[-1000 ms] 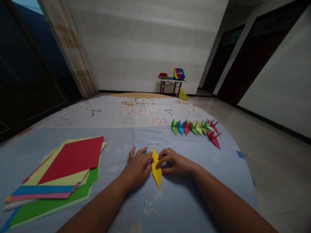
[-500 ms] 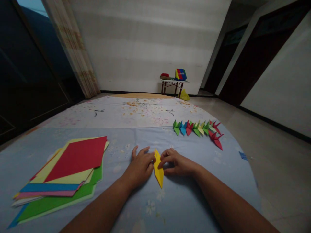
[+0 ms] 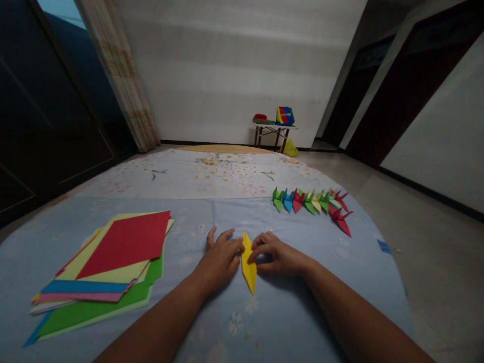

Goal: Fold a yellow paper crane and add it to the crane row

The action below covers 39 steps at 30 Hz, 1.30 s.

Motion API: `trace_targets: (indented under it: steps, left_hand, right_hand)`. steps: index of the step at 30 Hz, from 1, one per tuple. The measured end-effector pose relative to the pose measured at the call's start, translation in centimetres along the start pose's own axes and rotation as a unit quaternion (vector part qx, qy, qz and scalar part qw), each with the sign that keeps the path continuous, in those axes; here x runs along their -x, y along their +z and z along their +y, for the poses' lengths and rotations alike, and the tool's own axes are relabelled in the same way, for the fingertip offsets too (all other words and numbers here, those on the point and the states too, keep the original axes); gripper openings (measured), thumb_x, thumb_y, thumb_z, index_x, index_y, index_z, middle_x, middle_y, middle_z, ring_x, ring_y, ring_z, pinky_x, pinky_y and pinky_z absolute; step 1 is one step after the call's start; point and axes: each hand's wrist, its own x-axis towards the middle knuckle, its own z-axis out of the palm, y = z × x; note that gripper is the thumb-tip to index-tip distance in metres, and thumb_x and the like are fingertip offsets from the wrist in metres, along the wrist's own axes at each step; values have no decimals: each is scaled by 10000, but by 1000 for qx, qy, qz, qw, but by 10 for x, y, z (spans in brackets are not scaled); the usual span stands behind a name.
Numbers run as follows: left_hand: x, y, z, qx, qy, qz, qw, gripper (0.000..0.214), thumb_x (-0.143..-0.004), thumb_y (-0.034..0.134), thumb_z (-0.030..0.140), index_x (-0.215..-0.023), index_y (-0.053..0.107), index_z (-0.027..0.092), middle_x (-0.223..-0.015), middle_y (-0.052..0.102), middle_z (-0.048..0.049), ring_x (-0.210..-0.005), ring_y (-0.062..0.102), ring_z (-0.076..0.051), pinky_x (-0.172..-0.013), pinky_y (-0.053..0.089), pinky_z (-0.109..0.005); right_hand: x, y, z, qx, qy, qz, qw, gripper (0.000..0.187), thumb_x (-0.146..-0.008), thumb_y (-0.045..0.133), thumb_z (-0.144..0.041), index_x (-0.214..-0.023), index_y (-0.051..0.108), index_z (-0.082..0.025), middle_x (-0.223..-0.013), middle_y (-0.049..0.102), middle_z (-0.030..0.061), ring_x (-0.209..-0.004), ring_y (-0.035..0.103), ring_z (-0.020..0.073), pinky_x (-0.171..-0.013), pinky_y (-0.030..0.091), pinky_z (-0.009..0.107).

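Note:
A folded yellow origami paper (image 3: 248, 269), long and diamond-shaped, lies flat on the tablecloth between my hands. My left hand (image 3: 221, 254) holds it at its upper left edge with the index fingertip, the thumb tucked close by and the other fingers spread on the cloth. From the other side, my right hand (image 3: 274, 254) has its fingers curled onto the paper's right edge, thumb below. The fingertips partly cover the paper's edges. Finished paper cranes (image 3: 297, 200) in green, blue, red and yellow stand in a row to the upper right, with a red crane (image 3: 341, 221) in front.
On the left lies a stack of coloured paper sheets (image 3: 128, 244), red on top, green at the bottom. A blue-and-white floral tablecloth (image 3: 212, 217) covers the round table. Beyond stands a small table (image 3: 275, 126) with a multicoloured box (image 3: 285, 116) by the wall.
The whole view has shifted slightly, so things appear a little farther right. My hands and the yellow paper keep nearly the same position relative to each other.

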Motion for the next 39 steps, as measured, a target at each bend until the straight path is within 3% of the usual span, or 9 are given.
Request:
trace_targets:
  steps: [30, 39]
  left_hand:
    - [-2, 4, -5, -14, 1, -8, 1000, 367, -724, 418, 62, -983, 557, 282, -1193, 598, 31, -1261, 356, -245, -1051, 4, -567]
    - [-1, 4, -6, -20, 8, -6, 1000, 366, -717, 427, 58, -972, 566, 281, -1181, 603, 25, -1237, 375, -250, -1032, 42, -580]
  right_hand:
    - [1, -3, -1, -10, -7, 7, 1000, 260, -720, 681, -354, -973, 676, -298, -1028, 541, 30, -995, 469, 175, -923, 347, 349]
    - [-2, 2, 2, 0, -30, 52, 998, 184, -765, 644, -344, -918, 691, -253, -972, 578, 38, -947, 495, 158, -882, 366, 317]
